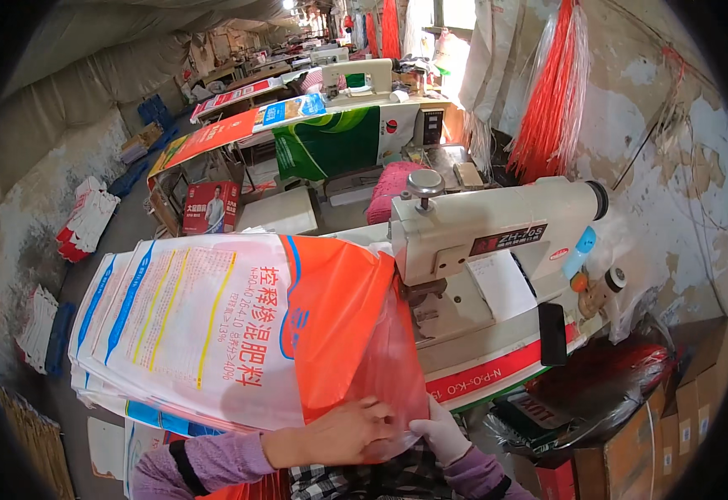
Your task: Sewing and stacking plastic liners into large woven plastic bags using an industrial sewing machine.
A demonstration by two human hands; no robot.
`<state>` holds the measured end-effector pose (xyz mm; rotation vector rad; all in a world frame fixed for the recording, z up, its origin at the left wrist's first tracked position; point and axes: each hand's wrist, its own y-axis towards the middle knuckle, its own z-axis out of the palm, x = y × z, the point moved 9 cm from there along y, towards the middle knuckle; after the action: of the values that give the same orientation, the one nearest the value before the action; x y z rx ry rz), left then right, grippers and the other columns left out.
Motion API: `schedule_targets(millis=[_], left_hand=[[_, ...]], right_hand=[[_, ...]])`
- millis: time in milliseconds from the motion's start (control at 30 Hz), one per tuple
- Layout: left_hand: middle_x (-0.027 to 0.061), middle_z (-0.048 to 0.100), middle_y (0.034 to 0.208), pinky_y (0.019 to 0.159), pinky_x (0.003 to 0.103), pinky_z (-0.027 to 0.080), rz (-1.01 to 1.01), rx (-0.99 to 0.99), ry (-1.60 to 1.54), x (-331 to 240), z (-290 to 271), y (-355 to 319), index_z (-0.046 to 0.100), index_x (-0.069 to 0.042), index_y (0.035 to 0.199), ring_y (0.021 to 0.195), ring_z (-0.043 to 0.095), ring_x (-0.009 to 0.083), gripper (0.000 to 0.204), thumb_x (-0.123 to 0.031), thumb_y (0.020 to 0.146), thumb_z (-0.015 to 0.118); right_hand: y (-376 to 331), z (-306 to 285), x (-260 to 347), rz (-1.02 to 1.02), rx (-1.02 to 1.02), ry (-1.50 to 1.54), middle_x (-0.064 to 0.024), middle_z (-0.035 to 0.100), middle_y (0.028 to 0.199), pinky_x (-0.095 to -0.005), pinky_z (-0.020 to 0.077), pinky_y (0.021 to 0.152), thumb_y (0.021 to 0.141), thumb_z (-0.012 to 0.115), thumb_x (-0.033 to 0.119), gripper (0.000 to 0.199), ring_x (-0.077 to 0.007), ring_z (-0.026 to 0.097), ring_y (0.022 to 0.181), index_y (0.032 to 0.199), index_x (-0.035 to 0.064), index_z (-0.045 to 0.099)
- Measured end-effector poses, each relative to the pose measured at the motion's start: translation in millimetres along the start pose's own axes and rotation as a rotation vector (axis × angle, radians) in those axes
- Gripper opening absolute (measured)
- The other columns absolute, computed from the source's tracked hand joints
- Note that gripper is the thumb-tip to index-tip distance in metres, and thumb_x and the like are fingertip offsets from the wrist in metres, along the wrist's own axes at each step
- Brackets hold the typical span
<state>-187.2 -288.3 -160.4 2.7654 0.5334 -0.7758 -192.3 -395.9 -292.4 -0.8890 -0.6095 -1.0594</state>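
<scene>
A white and orange woven sack [185,312] lies flat on a stack of similar sacks, its orange end towards the sewing machine. A clear plastic liner [397,350] sticks out of that end. My left hand [346,432], bare, rests on the near corner of the orange part with its fingers curled into the liner. Beside it my right hand [443,432], in a white glove, pinches the liner's near edge between thumb and fingers. The cream sewing machine [481,237] stands just beyond the liner; its needle area is partly hidden.
A black phone [552,333] leans at the machine table's front edge. Thread cones [606,287] stand right of the machine. Cardboard boxes [656,433] and plastic-wrapped bundles [556,408] fill the lower right. Red and white strands [552,100] hang on the wall. More sack-covered tables [222,137] stand beyond.
</scene>
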Motion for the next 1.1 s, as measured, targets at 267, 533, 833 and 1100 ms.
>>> schedule_targets(millis=[267,533,833,1100], left_hand=[[0.0206,0.059,0.067,0.059,0.045,0.047,-0.395,0.300,-0.257,18,-9,-25,0.064,0.000,0.086,0.061,0.058,0.0379,0.042,-0.043,0.086,0.062],[0.0163,0.061,0.068,0.057,0.046,0.050,0.034,0.297,0.332,-2,-30,34,0.059,-0.003,0.076,0.063,0.063,0.0357,0.020,-0.021,0.083,0.058],[0.0105,0.060,0.076,0.046,0.041,0.050,-0.132,0.481,0.262,-44,83,12,0.052,-0.002,0.101,0.060,0.065,0.0297,0.021,-0.017,0.086,0.054],[0.0088,0.063,0.090,0.062,0.041,0.052,0.173,0.690,0.146,-69,77,53,0.056,-0.006,0.112,0.072,0.065,0.0293,0.033,-0.027,0.086,0.060]], right_hand=[[18,46,-34,0.073,0.138,0.198,-0.0087,0.063,0.111,-0.0357,0.0494,0.090,0.080,0.054,-0.001,0.045,-0.0221,0.063,0.100,0.124,-0.0017,0.051],[-41,87,-5,-0.011,0.132,-0.239,-0.0092,0.061,0.113,-0.0348,0.0504,0.094,0.088,0.043,-0.005,0.035,-0.0213,0.061,0.104,0.122,-0.0038,0.051],[-29,-29,-17,-0.089,0.161,-0.829,-0.0248,0.061,0.117,-0.0360,0.0473,0.094,0.097,0.044,0.027,0.045,-0.0314,0.062,0.108,0.130,-0.0022,0.051],[54,-19,30,-0.037,-0.411,-1.459,-0.0233,0.067,0.077,-0.0497,0.0534,0.063,0.083,0.051,0.014,0.075,-0.0374,0.067,0.069,0.150,0.0032,0.018]])
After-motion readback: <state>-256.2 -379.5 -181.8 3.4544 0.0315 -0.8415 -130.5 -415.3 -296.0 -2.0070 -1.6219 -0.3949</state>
